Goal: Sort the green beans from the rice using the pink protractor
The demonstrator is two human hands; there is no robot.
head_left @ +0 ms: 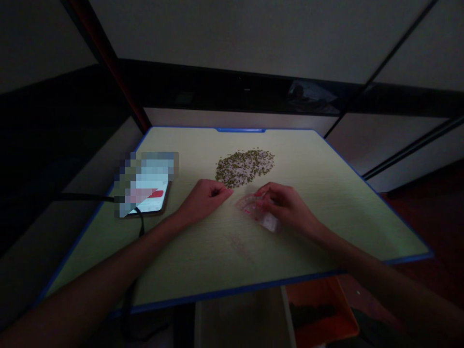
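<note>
A spread pile of tiny olive-brown pieces (244, 166), too small to name, lies on the pale tabletop (326, 169). At the pile's near edge, my left hand (210, 195) rests closed, thumb and forefinger pressed together; what they hold, if anything, is too small to make out. My right hand (284, 203) pinches a small clear plastic bag (270, 222) with red marks on it, just in front of the pile. The bag reaches toward my left fingertips. Whether it contains anything is hard to see.
A lit phone (155, 193) leans at the table's left side, with a black cable (141, 224) beside it. Below the blue front edge (217, 292) stand a pale bin (246, 319) and an orange bin (322, 314). A faint pinkish patch (239, 244) marks the tabletop nearer me.
</note>
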